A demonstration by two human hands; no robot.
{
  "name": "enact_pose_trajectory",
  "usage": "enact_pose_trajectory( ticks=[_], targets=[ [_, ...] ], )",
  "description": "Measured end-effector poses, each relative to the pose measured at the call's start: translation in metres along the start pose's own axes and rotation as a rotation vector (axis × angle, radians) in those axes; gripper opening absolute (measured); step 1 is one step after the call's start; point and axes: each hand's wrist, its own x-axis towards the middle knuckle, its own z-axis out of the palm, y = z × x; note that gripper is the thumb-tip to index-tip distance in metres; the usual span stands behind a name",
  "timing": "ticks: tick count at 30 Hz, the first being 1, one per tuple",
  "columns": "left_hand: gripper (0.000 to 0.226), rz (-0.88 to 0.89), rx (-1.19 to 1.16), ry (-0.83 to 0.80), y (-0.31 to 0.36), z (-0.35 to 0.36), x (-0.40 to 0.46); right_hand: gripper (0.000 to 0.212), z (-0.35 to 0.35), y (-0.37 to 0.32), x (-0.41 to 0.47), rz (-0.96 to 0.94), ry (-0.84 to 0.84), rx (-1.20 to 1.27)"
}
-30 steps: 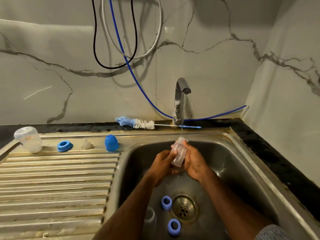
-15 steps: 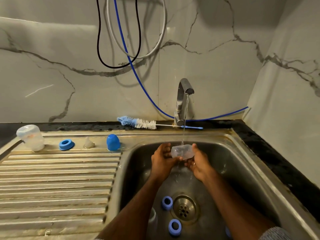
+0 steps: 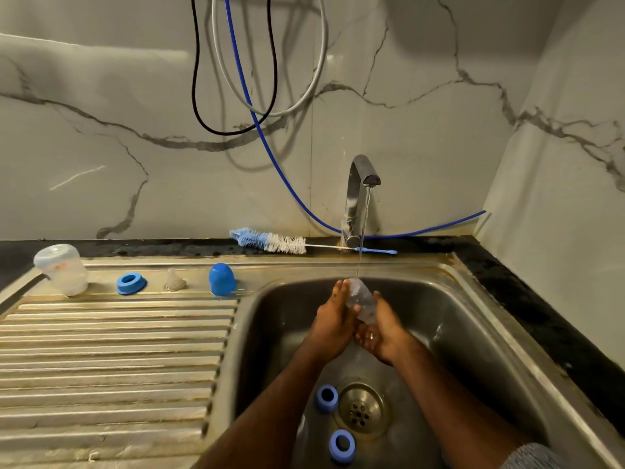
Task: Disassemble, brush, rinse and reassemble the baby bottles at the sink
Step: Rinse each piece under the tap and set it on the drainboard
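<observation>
Bottle in hand: I hold a clear baby bottle (image 3: 361,301) between both hands over the sink basin (image 3: 449,319), tilted, its upper end under the thin stream of water (image 3: 363,231) falling from the tap (image 3: 358,198).
Left hand: my left hand (image 3: 333,319) is on the bottle's left side, fingers (image 3: 340,289) reaching up along it and wrapped against the plastic.
Right hand: my right hand (image 3: 384,328) cups the bottle's lower right side, fingers curled round it; I cannot see the fingertips clearly.
In the basin: two blue screw rings (image 3: 326,397) (image 3: 342,445) lie on the sink floor just left of the drain strainer (image 3: 360,409), one beside it, the other nearer me.
Beside my left forearm: something pale and see-through lies low in the basin; too blurred to name.
Draining board: on the ribbed draining board (image 3: 111,360), along its back edge, stand a second clear bottle (image 3: 62,269) at far left, then a blue ring (image 3: 131,282), a clear teat (image 3: 175,280) and a blue cap (image 3: 221,279), each apart from the next.
Counter ledge: a bottle brush (image 3: 270,241) with blue and white bristles lies along the dark counter (image 3: 527,299) behind the sink, its wire handle running past the tap's base.
Wall: black, grey and blue hoses (image 3: 250,106) hang on the marbled wall.
</observation>
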Motion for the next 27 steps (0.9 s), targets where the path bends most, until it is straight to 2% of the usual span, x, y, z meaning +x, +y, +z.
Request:
enact_pose_trajectory(
  ticks=[3, 5, 6, 9, 11, 13, 15, 17, 18, 20, 22, 25, 27],
  targets=[
    [0.069, -0.042, -0.113, -0.033, -0.005, 0.0, -0.001, 0.044, -0.005, 0.0, 0.004, -0.092, -0.002, -0.048],
    [0.085, -0.139, -0.239, -0.015, -0.006, -0.002, -0.004, 0.038, -0.005, -0.001, 0.005, -0.212, -0.013, -0.137],
    [0.083, -0.192, -0.321, 0.007, -0.006, -0.004, -0.005, 0.037, -0.004, -0.002, 0.004, -0.282, -0.031, -0.192],
    [0.046, -0.308, -0.487, 0.067, -0.002, -0.013, -0.005, 0.036, -0.001, -0.004, 0.003, -0.415, -0.127, -0.241],
    [0.035, -0.35, -0.524, 0.003, 0.0, -0.02, -0.007, 0.034, 0.001, -0.006, -0.002, -0.442, -0.161, -0.235],
    [0.035, -0.343, -0.408, -0.083, 0.0, -0.02, -0.01, 0.026, 0.004, -0.006, -0.007, -0.474, -0.169, -0.257],
    [0.041, -0.244, -0.128, -0.116, -0.002, -0.015, -0.011, 0.017, 0.009, -0.005, -0.009, -0.495, -0.138, -0.32],
    [0.049, -0.152, 0.05, -0.028, -0.005, -0.013, -0.01, 0.015, 0.016, -0.004, -0.009, -0.481, -0.095, -0.329],
    [0.05, -0.142, 0.045, 0.021, -0.006, -0.014, -0.01, 0.016, 0.02, -0.005, -0.009, -0.462, -0.074, -0.3],
    [0.041, -0.203, -0.167, 0.011, -0.005, -0.02, -0.01, 0.012, 0.022, -0.011, -0.011, -0.417, -0.056, -0.241],
    [0.03, -0.292, -0.476, -0.106, 0.003, -0.024, -0.012, 0.017, 0.017, -0.017, -0.013, -0.408, -0.148, -0.189],
    [0.037, -0.321, -0.761, -0.297, 0.008, -0.026, -0.013, 0.025, 0.005, -0.022, -0.018, -0.393, -0.351, -0.11],
    [0.045, -0.325, -0.851, -0.34, 0.008, -0.028, -0.014, 0.027, 0.002, -0.024, -0.02, -0.359, -0.42, -0.074]
  ],
)
